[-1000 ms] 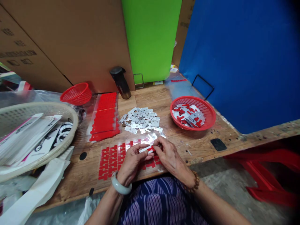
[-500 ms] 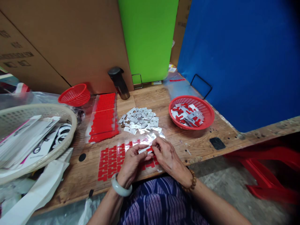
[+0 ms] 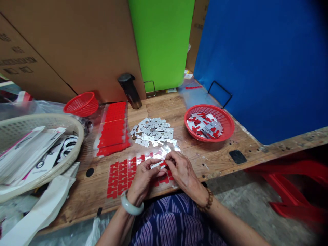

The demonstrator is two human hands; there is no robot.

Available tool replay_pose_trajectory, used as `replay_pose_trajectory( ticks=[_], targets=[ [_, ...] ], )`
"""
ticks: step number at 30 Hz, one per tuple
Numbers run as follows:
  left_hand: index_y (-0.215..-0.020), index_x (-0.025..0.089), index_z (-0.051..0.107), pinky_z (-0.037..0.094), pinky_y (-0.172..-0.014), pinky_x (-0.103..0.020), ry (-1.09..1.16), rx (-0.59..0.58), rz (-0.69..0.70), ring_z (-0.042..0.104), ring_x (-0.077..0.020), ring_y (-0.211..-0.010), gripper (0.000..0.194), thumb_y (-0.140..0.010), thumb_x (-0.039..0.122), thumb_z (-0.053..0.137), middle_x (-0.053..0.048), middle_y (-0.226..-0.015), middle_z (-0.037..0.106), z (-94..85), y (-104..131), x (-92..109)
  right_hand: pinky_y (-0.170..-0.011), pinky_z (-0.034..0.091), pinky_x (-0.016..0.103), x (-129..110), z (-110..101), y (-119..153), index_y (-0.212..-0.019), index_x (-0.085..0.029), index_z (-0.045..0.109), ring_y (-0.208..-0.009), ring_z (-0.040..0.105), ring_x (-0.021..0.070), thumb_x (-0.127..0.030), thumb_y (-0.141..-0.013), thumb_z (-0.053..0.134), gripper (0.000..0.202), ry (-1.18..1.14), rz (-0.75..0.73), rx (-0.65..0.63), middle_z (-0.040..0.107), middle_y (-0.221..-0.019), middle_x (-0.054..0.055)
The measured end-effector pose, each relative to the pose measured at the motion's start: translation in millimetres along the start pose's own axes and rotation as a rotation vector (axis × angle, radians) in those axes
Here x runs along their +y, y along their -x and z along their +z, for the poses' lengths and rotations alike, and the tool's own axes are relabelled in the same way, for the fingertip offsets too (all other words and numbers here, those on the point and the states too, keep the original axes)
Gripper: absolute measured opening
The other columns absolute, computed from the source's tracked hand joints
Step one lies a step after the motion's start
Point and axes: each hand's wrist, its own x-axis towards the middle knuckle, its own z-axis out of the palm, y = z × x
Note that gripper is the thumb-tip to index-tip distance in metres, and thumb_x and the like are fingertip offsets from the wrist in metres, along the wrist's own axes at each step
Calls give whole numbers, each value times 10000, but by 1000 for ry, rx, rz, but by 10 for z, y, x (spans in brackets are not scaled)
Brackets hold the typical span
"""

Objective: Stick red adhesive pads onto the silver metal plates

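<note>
Between my two hands is a small flat metal plate (image 3: 156, 165), pale on top, with a red sticker (image 3: 163, 164) at its right end. My left hand (image 3: 142, 177) pinches the plate between thumb and fingers. My right hand (image 3: 182, 171) is closed at the plate's right end, its fingertips on the red sticker. Whether the sticker lies fully flat I cannot tell. Under my hands lies a clear sheet of red stickers (image 3: 122, 176), partly covered by them. Just beyond it is a loose pile of metal plates (image 3: 154, 130).
A red basket (image 3: 229, 129) on the right holds plates with red pieces. Stacked red sticker sheets (image 3: 114, 128) lie left of the pile. A black bottle (image 3: 130, 91), a small red basket (image 3: 83, 104) and a large white basket (image 3: 79, 136) also stand there.
Both hands have shifted very slightly left. The fingers of my right hand have moved a little on the red sticker; both hands keep their grip.
</note>
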Motion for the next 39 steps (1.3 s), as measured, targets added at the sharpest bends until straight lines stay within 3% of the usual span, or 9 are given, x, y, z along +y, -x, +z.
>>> replay_pose_trajectory(
  ticks=[4, 7, 10, 12, 17, 24, 32, 39],
  targets=[
    [-901, 105, 590, 564, -638, -218, 15, 19, 3, 696, -165, -635, 289, -647, 59, 720, -83, -712, 718, 5, -3, 10, -795, 428, 334, 39, -15, -18, -1048, -202, 519, -876, 531, 201, -150, -852, 439, 218, -35, -37, 87, 547, -987, 85],
    [-898, 101, 586, 570, -659, -234, 22, 26, -14, 701, -179, -665, 269, -662, 25, 689, -95, -749, 719, 1, 3, 18, -751, 447, 315, 151, -41, -82, -1180, -185, 454, -807, 551, 185, -171, -827, 477, 353, -125, 23, 147, 561, -958, 74],
    [-902, 93, 584, 571, -675, -243, 27, 25, -24, 704, -191, -688, 265, -666, 15, 678, -113, -785, 720, 1, 12, 29, -656, 443, 267, 219, -78, -121, -1023, -185, 549, -666, 557, 147, -246, -874, 425, 203, -235, 113, 47, 586, -776, 19],
    [-912, 91, 584, 567, -666, -233, 20, 20, -23, 702, -184, -672, 268, -670, 28, 681, -111, -753, 720, 5, 15, 30, -594, 430, 242, 217, -82, -116, -910, -181, 578, -580, 546, 126, -301, -896, 393, 221, -324, 152, -71, 571, -662, -9],
    [-929, 90, 586, 554, -641, -205, -20, -34, -10, 693, -159, -625, 281, -672, 72, 699, -99, -679, 715, 3, 23, 10, -501, 393, 203, 180, -3, -91, -855, -163, 559, -503, 517, 96, -357, -836, 498, 204, -572, 255, -260, 538, -585, -38],
    [-947, 90, 576, 542, -637, -197, -32, -56, 1, 685, -140, -617, 300, -673, 88, 697, -109, -710, 721, -32, 30, 7, -490, 383, 205, 206, 15, -142, -776, -161, 528, -443, 501, 90, -410, -808, 514, 252, -711, 301, -351, 534, -483, -45],
    [-922, 100, 583, 538, -651, -209, -19, -53, -2, 686, -146, -623, 292, -656, 91, 704, -80, -665, 712, -35, 31, 52, -516, 435, 218, 244, 23, -126, -821, -160, 503, -493, 590, 111, -502, -802, 512, 342, -895, 403, -371, 629, -562, 5],
    [-902, 96, 598, 530, -613, -201, -34, -60, 7, 669, -132, -569, 309, -625, 122, 732, -73, -648, 708, -20, 29, 43, -490, 428, 201, 238, 51, -134, -835, -159, 531, -462, 563, 93, -358, -690, 676, 285, -816, 362, -354, 609, -552, -40]
  ],
)
